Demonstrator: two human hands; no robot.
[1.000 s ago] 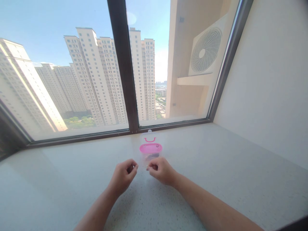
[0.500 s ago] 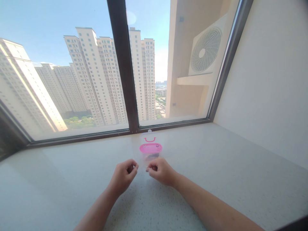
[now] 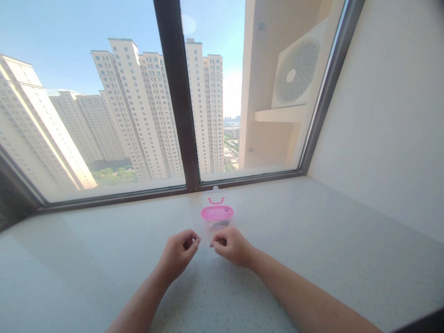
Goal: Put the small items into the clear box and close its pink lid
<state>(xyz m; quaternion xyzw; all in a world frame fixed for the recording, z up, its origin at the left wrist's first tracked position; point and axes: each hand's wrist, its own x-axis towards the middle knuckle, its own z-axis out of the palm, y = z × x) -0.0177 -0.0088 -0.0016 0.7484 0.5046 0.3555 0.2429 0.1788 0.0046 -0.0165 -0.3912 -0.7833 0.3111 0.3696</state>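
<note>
My left hand (image 3: pixel 178 253) and my right hand (image 3: pixel 231 245) rest close together on a pale speckled stone sill (image 3: pixel 104 259). Each is curled with thumb and fingers pinched; something very small may be held between the two hands, too fine to make out. Just beyond my fingertips lies a small clear plastic box (image 3: pixel 217 213) with a pink lid or insert and a pink handle mark; dark bits show inside it. Neither hand touches the box.
A large window with a dark frame (image 3: pixel 176 101) runs along the back of the sill, with tower blocks and an outdoor air-conditioner unit (image 3: pixel 296 69) outside. A plain wall (image 3: pixel 391 115) closes the right side.
Almost nothing differs; my right hand has drifted slightly up towards the box, and the pinches stay closed.
</note>
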